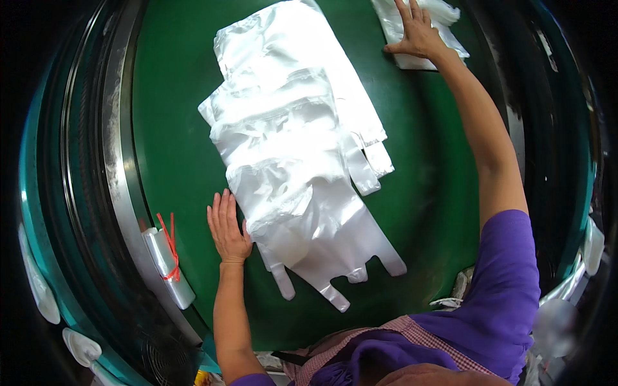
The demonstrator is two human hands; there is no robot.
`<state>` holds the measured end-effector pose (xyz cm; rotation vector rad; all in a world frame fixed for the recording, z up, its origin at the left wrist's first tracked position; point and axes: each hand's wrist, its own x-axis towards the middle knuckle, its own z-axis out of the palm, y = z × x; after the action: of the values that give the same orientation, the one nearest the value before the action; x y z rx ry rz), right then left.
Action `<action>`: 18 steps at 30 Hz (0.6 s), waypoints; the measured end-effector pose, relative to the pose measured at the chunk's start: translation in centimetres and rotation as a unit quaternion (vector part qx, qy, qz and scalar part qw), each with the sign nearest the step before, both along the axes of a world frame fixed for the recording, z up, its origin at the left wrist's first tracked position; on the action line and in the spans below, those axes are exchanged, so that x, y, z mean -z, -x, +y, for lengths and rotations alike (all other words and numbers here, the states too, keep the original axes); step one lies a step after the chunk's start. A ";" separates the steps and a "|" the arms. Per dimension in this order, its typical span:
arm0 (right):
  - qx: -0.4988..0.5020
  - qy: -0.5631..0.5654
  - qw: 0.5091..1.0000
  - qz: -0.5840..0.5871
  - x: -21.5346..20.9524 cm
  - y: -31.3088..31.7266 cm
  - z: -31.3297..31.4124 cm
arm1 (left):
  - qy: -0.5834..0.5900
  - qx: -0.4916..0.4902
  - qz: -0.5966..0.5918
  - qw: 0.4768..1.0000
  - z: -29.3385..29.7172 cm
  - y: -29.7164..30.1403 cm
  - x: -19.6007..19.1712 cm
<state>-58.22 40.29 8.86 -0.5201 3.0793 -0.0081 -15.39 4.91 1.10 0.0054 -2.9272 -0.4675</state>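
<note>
White plastic carrier bags (pixel 283 128) lie in an overlapping, fanned row down the middle of the green surface. The nearest bag (pixel 335 238) spreads its cut handle straps toward me. My left hand (pixel 228 228) rests beside the left edge of these bags, fingers stretched out and close together, thumb against the plastic. At the far right, my right hand (pixel 418 35) reaches onto a smaller pile of clear plastic bags (pixel 415 61). Its fingers are spread over the pile, not wrapped round anything that I can see.
A rolled bundle of clear plastic (pixel 168 270) tied with red string (pixel 171 248) lies at the left edge of the green surface (pixel 174 128). A metal rail (pixel 119 141) borders that side. Some crumpled material (pixel 460 289) sits at the near right edge.
</note>
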 end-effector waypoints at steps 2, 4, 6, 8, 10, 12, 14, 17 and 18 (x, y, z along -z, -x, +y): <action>0.022 -0.009 0.999 -0.022 1.9 2.4 -0.4 | -0.003 0.000 -0.001 1.000 -0.1 0.0 -0.3; 0.048 -0.051 0.998 -0.003 2.2 3.9 -1.0 | -0.011 -0.001 -0.006 1.000 0.0 -0.1 -0.4; 0.038 -0.077 0.996 0.024 2.7 5.1 0.1 | -0.014 -0.003 -0.006 1.000 0.0 -0.4 -0.2; 0.032 -0.078 0.996 0.041 3.0 4.4 1.4 | -0.016 -0.006 0.001 1.000 -0.1 -0.1 -0.1; 0.033 -0.095 0.995 0.021 3.6 3.1 3.1 | -0.019 -0.006 -0.003 1.000 0.0 -0.3 -0.3; -0.010 -0.079 0.996 0.048 3.2 -0.7 4.9 | -0.021 -0.008 0.006 1.000 -0.2 -0.5 0.0; 0.014 -0.071 0.997 -0.018 1.9 -5.5 6.7 | -0.025 -0.008 0.016 1.000 -0.3 -0.5 0.3; 0.014 -0.054 0.993 -0.102 0.9 -14.8 10.9 | -0.022 -0.008 0.028 0.999 -0.4 -0.3 0.4; 0.014 -0.048 0.990 -0.135 0.6 -18.4 12.1 | -0.026 -0.009 0.033 0.999 -0.4 -0.2 0.4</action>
<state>-39.86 52.37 8.25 -0.4308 2.8062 0.0649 -15.16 4.52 0.70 0.0237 -2.8484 -0.5292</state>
